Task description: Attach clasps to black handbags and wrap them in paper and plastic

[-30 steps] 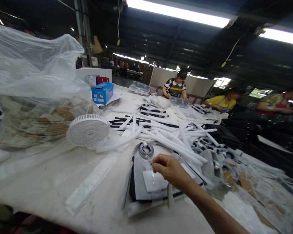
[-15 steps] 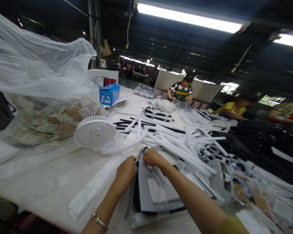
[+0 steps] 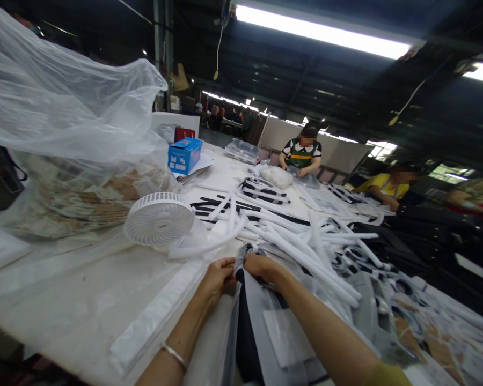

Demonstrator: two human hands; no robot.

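Note:
A clear plastic bag (image 3: pixel 230 343) with a black fabric item (image 3: pixel 247 335) inside lies in front of me, its near side raised. A white card (image 3: pixel 287 338) shows on its face. My left hand (image 3: pixel 220 276) pinches the bag's upper left edge, thumb and fingertips together. My right hand (image 3: pixel 262 266) is closed on the same upper end, just right of the left one; its fingertips are partly hidden. Gathered plastic and dark material bunch up between the two hands.
A white fan (image 3: pixel 159 220) stands left of my hands, near a big plastic sack (image 3: pixel 84 198) and a blue box (image 3: pixel 185 155). White foam tubes (image 3: pixel 301 249) lie beyond. A grey tape dispenser (image 3: pixel 368 305) sits right. Co-workers (image 3: pixel 301 153) work across the table.
The bag has been tilted up, its black side turning more into view. Both hands have shifted slightly right and kept their grip at its upper end.

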